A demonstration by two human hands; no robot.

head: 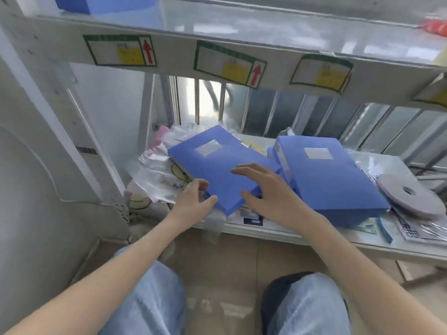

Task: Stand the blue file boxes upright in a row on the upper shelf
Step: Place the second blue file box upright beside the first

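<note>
Two blue plastic file boxes, flat, lower shelf: left box (212, 165), pale label up, skewed atop plastic-bagged clutter; right box (331, 175), same label, atop another blue box. Upper metal shelf (242, 22): blue box (101, 3), cropped.

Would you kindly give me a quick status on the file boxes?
Left hand pinching near box corner, right hand open above. Second box flat. Upper shelf mostly bare.

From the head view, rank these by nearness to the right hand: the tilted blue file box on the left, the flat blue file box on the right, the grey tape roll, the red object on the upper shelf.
1. Tilted blue file box, under the right hand.
2. Flat blue file box, just right.
3. Grey tape roll, far right.
4. Red object, upper shelf, top right.
</note>
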